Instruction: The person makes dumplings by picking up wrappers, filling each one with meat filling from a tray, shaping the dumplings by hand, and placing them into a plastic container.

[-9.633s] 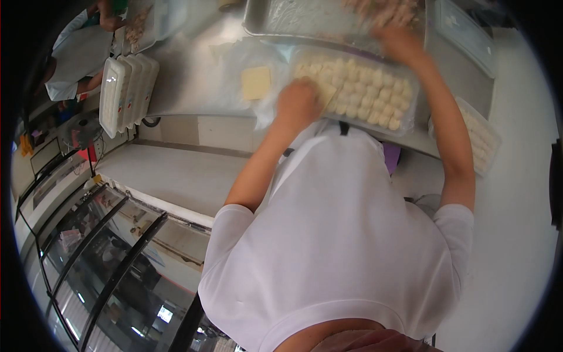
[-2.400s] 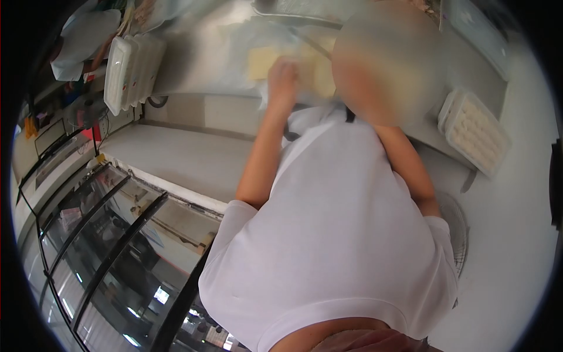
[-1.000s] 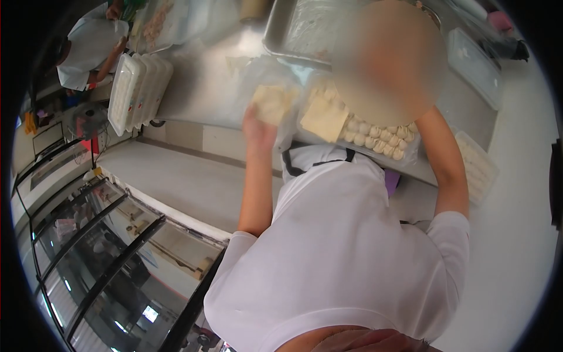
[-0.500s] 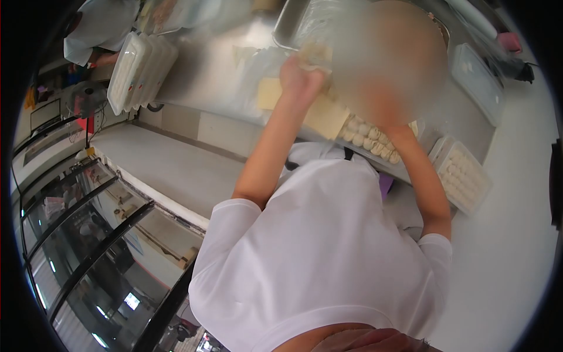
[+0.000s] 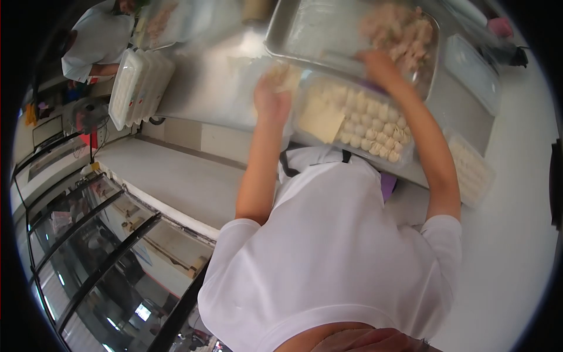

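Note:
My left hand (image 5: pixel 272 104) is raised over the worktop, its fingers curled around a pale yellow dumpling wrapper (image 5: pixel 281 76), blurred by motion. My right hand (image 5: pixel 380 69) is at the near side of a metal tray (image 5: pixel 270 44), closed on a thin stick-like tool (image 5: pixel 342 57) that points left. Pink minced filling (image 5: pixel 404 38) is heaped in the right part of that tray. Between my forearms is a clear plastic box with rows of round pale dumplings (image 5: pixel 375 126). Square yellow wrappers (image 5: pixel 321 119) lie at its left side.
A second box of dumplings (image 5: pixel 469 170) stands at the right, below a translucent lid (image 5: pixel 474 73). Several white plastic containers (image 5: pixel 141 88) are stacked on edge at the left. Beyond them is a co-worker in a white shirt (image 5: pixel 99 38). A glass-paned frame (image 5: pixel 111 246) is at lower left.
My left hand has moved left, away from the dumpling box. My right hand has moved up to the metal tray. The earlier blurred patch over the tray and box is gone, so both show.

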`<state>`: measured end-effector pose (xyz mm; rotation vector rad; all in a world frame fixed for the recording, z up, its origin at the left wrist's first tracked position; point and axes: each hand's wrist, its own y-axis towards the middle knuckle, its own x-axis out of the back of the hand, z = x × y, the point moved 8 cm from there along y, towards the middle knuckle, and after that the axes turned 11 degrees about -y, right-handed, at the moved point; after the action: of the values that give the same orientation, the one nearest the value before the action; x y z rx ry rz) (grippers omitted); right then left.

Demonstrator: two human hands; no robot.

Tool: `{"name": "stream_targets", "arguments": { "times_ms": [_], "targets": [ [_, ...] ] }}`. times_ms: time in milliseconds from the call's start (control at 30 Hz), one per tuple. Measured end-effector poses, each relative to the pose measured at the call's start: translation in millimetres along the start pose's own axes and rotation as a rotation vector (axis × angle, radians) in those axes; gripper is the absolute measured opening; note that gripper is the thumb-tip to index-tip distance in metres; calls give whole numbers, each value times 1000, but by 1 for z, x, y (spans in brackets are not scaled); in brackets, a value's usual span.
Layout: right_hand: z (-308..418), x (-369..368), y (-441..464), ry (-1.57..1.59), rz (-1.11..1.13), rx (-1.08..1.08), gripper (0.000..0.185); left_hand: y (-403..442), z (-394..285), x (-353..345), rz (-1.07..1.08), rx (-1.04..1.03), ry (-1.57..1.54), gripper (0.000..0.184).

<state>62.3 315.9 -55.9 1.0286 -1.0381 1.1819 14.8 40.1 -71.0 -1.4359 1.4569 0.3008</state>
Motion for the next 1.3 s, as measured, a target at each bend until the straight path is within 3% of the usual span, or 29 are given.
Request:
{"name": "stream_targets", "arguments": {
  "times_ms": [67,200,267,367,500,567,667,733,767,833,900,1000,1067,1100,1300],
  "targets": [
    [22,-14,11,87,173,50,37,-5,-9,6,10,-19,11,38],
    [23,-11,24,228,196,68,31,-12,-18,21,-92,-28,-8,39],
    [11,-19,25,625,321,11,27,-11,-17,23,-103,-15,-8,39],
    [14,4,2,802,318,-126,25,-9,-13,19,-66,3,-38,39],
    [60,44,-37,810,120,-1,29,2,6,-11,19,20,-73,36],
    [86,62,-62,201,-104,106,35,7,21,-23,55,71,-154,35],
    [77,64,-85,88,-215,62,38,14,35,-38,211,117,-162,34],
    [65,85,-92,49,-151,9,37,13,36,-30,-2,64,-146,36],
    [55,94,-95,12,-83,-52,36,4,34,-41,-1,75,-142,36],
    [33,115,-95,96,-158,-69,35,-17,24,-57,-111,81,-13,48],
    [-6,137,-102,154,-228,-96,34,-3,25,-45,-20,109,-47,46],
    [-82,147,-110,-3,-69,-266,39,-8,24,-45,47,125,-57,45],
    [-116,143,-114,-454,176,-369,35,-10,24,-40,28,132,-22,45],
    [-118,141,-112,-452,178,-371,35,-9,28,-32,5,154,-39,45],
    [-68,89,-105,-672,325,-5,17,-18,41,-27,-42,245,-77,43]
  ]
}}
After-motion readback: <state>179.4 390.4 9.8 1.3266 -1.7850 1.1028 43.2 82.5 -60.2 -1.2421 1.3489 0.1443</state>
